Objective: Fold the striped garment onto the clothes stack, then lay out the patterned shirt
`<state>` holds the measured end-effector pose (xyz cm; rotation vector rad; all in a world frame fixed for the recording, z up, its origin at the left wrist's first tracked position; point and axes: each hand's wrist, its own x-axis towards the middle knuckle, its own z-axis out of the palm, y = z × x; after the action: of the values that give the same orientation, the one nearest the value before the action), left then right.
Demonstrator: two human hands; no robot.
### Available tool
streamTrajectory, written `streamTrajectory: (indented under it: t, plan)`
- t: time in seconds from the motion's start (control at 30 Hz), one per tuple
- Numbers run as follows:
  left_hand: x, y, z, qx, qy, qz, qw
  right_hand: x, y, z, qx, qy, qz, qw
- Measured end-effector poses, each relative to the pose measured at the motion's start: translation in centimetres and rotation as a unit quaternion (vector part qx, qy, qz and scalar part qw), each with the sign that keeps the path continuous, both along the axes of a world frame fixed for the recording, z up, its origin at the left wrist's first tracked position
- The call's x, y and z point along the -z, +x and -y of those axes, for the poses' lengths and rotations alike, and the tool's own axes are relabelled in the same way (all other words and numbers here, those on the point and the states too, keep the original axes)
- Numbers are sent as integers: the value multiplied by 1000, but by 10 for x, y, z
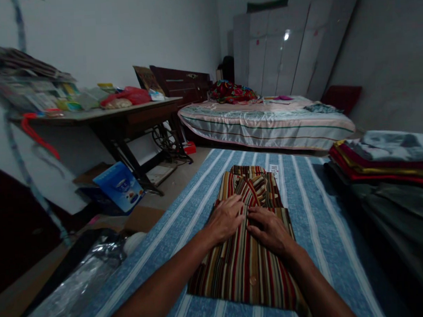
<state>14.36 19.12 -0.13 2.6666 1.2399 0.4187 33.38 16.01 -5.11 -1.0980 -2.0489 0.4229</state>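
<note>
A striped shirt (250, 263) in red, brown, cream and black lies folded lengthwise on a blue and white striped cloth (185, 215). Its collar end points away from me, and a button shows on the near part. My left hand (227, 218) rests on the shirt's upper left, fingers stretched out and lying flat. On the upper right, my right hand (269, 228) lies on the fabric with fingers extended, slightly bent. The fingertips of both hands come close together near the middle, below the collar. Neither hand grasps anything that I can see.
At right stands a stack of folded clothes (388, 171). A bed (266, 124) is beyond the striped cloth. To the left are a sewing-machine table (126, 113) loaded with items, a blue box (118, 187) and a clear plastic-wrapped bundle (83, 274) on the floor.
</note>
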Motion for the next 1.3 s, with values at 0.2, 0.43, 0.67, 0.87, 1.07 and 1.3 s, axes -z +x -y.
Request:
streamTrajectory:
  t: [0.2,0.43,0.67,0.87,1.07,1.3]
  plan:
    - [21,-3,5,-49,-71,-83,993,7,-1,-4,3,-4,3,1000]
    - [26,-3,5,-60,-60,-94,992,-4,0,-1,1,-28,-10,1000]
    - [24,-2,5,-49,-54,-62,995,-48,21,28,48,-92,13,994]
    - [23,-2,5,-51,-34,-30,998,-60,7,102,-12,-117,146,982]
    - [13,-35,36,-85,19,80,993,-15,17,151,51,-73,197,976]
    - [13,-84,96,-274,-175,265,908,14,30,181,198,-70,24,977]
